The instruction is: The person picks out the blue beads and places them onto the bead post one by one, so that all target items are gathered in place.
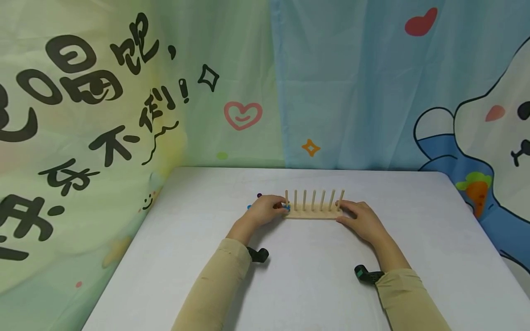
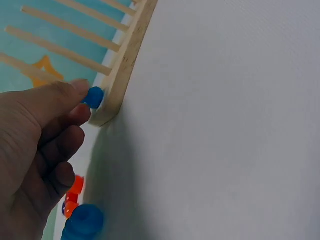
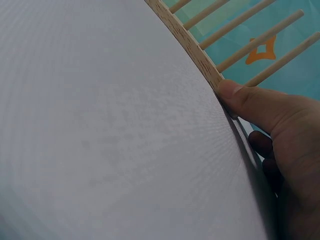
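Observation:
A wooden peg board [image 1: 311, 214] with a row of several upright pegs stands toward the back of the table. At its left end, my left hand [image 1: 265, 209] pinches a blue bead [image 2: 94, 98] between thumb and fingers, low against the base by the leftmost peg. Whether the peg passes through the bead is hidden by the fingers. My right hand [image 1: 363, 221] grips the board's right end; in the right wrist view its thumb [image 3: 234, 95] presses on the base's edge, while the fingertips behind are partly hidden.
Loose beads lie left of the board, partly behind the left hand: a dark purple one [image 1: 259, 195], red ones [image 2: 73, 195] and a blue one [image 2: 85, 220]. The white table [image 1: 314, 266] ends at a printed curtain [image 1: 352, 92] behind. Each wrist wears a black camera [image 1: 258, 254].

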The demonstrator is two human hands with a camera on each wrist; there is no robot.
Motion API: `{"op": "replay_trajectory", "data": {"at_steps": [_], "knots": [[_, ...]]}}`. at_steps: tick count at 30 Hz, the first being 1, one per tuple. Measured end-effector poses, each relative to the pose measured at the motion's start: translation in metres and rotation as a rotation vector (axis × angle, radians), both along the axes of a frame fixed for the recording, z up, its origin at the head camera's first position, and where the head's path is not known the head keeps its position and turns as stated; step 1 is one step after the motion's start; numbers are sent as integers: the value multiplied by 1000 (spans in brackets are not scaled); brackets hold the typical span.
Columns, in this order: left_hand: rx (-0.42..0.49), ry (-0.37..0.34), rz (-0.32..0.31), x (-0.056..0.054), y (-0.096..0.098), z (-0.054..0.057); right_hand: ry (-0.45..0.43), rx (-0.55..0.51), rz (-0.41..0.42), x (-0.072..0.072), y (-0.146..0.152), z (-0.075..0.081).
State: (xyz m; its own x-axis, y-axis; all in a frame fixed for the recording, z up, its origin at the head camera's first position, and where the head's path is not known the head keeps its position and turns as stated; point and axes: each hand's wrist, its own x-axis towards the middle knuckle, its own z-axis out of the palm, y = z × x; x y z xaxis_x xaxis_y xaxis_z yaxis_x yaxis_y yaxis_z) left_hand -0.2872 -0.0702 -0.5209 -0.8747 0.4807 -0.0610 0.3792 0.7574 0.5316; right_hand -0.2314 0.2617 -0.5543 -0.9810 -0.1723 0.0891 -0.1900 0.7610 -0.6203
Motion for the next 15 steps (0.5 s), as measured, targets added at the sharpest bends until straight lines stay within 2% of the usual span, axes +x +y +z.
{"op": "replay_trajectory", "data": {"at_steps": [4,8,12,15], "knots": [[10,37,18,2,-13,3,1,3,3,-1,0,-2],[64,93,46,5,-34,8,8,7,9,-2,-1,-1],[120,99,131,4,-57,7,7,5,7,-2,0,-2],[127,78,201,3,-73,5,2,3,2,-1,0,-3]]}}
